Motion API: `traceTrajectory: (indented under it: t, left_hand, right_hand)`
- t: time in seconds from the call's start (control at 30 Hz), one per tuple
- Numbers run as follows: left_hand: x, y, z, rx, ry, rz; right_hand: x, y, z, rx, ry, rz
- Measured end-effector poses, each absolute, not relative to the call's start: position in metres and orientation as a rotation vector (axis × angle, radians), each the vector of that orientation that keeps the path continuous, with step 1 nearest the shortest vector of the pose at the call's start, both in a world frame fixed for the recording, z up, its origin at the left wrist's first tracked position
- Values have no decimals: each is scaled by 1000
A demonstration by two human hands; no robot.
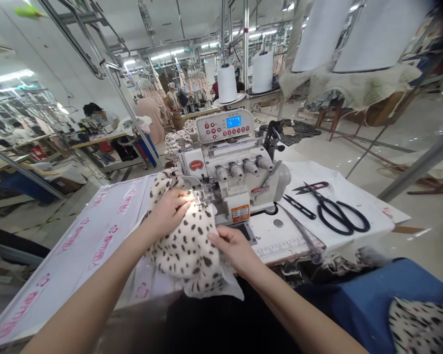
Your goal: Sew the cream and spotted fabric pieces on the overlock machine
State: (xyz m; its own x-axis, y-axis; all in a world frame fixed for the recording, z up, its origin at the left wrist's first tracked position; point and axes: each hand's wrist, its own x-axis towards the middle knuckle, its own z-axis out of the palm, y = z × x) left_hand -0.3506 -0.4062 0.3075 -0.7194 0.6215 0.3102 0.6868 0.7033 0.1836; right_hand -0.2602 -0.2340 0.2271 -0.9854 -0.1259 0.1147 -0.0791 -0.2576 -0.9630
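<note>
A piece of white fabric with dark spots (197,246) lies under the lit needle area of a white overlock sewing machine (225,169) and drapes over the table's front edge. My left hand (172,211) presses on the fabric just left of the presser foot, fingers bent together and gripping the cloth. Lower and to the right, my right hand (234,246) pinches the fabric's right edge between thumb and fingers. The cloth under the presser foot is partly hidden by glare and by my left fingers.
Black-handled scissors (335,211), black thread snips (299,206) and red-handled snips (313,187) lie right of the machine. White thread cones (227,83) stand behind it. More spotted fabric (423,324) rests on blue material (395,295) at lower right. Other people work in the background.
</note>
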Motion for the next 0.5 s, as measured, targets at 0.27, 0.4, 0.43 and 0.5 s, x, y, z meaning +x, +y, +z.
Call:
traceTrajectory:
  t: [0.27,0.4,0.43,0.5]
  left_hand:
    - [-365,-412,309,-960,-2584,-583]
    - [-302,-423,288,-875,-2112,-607]
    - [-281,-427,276,-936,-2053,-579]
    - [-241,-436,248,-1102,-2084,-515]
  right_hand:
    - [-252,-258,222,-96,1705,-2701]
    - [-216,-260,210,-102,1348,-2671]
    - [-207,-259,206,-133,1339,-2610]
    - [-191,-255,200,-187,1397,-2503]
